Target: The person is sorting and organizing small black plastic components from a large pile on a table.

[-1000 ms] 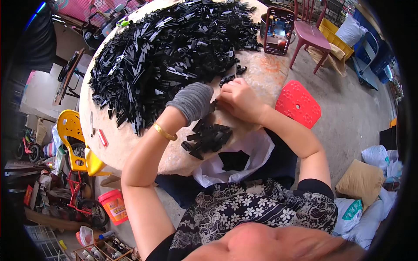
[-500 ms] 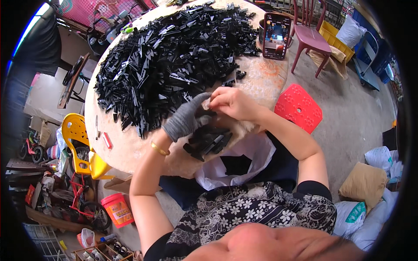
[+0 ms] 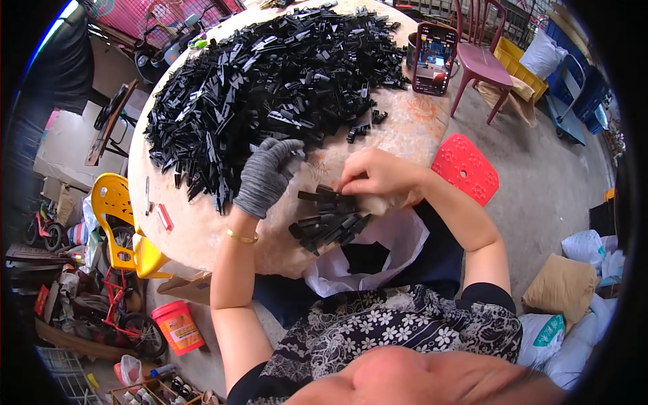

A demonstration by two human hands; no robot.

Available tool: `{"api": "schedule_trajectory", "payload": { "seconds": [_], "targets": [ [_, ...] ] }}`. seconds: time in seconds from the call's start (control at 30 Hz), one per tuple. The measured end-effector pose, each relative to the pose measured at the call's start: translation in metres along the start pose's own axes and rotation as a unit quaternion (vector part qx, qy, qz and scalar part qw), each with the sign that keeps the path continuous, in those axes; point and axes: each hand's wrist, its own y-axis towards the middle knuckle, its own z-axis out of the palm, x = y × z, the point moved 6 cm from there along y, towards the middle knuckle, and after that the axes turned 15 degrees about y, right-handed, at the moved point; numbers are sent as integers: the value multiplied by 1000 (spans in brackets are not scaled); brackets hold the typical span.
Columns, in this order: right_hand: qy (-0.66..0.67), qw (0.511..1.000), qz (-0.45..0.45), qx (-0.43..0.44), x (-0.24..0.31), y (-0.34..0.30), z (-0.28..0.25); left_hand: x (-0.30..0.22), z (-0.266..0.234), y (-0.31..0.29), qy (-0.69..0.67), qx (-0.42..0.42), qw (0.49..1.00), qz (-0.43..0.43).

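Observation:
A big heap of small black plastic clip-like pieces covers much of the round table. At the heap's near edge is my left hand, in a grey knit glove, its fingers curled in; what they hold is too small to make out. My bare right hand is to its right, thumb and fingers pinched at a black plastic clip. Just below, a small group of black clips lies at the table's near edge. An open white bag sits at my lap under that edge.
A phone stands upright at the table's far right, against a cup. A red cutter-like tool and a thin metal tool lie at the left. Around the table are a red stool, a yellow chair and a red bucket.
My hands, close together before, have moved apart. The left went left to the heap's edge; the right moved slightly right and down to the small group of clips.

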Motion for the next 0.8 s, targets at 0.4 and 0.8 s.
{"api": "schedule_trajectory", "payload": {
  "seconds": [0.4,0.8],
  "targets": [
    [-453,875,3,-171,-8,8,-15,-12,25,-8,167,76,983,30],
    [-334,925,-21,-178,-5,10,-1,-3,25,-10,-37,143,982,-121]
  ]
}}
